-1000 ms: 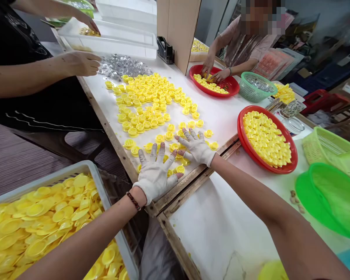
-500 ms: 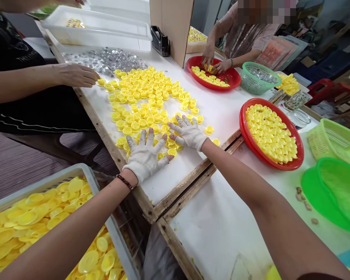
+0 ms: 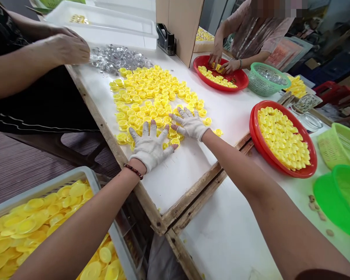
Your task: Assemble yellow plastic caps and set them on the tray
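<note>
Both my hands wear white gloves with bare fingertips. My left hand point(image 3: 152, 146) lies palm down with fingers spread, at the near edge of a spread of small yellow plastic cups point(image 3: 151, 95). My right hand point(image 3: 191, 124) also has its fingers spread and rests against the same cups, a little farther to the right. The cups sit close together on the white table point(image 3: 177, 179). Neither hand grips a piece; cups under the palms and fingers are partly hidden.
A pile of clear gem-like pieces point(image 3: 119, 58) lies beyond, near a co-worker's hands point(image 3: 67, 48). At right stands a red tray point(image 3: 253, 132) of yellow cups. Another person works over a red tray point(image 3: 242, 87). A crate point(image 3: 90, 175) of yellow pieces is at lower left.
My hands have pushed forward slightly, and the near cups now sit closer together. The co-worker's hand on the left has drawn back from the cups. The whole view has shifted slightly.
</note>
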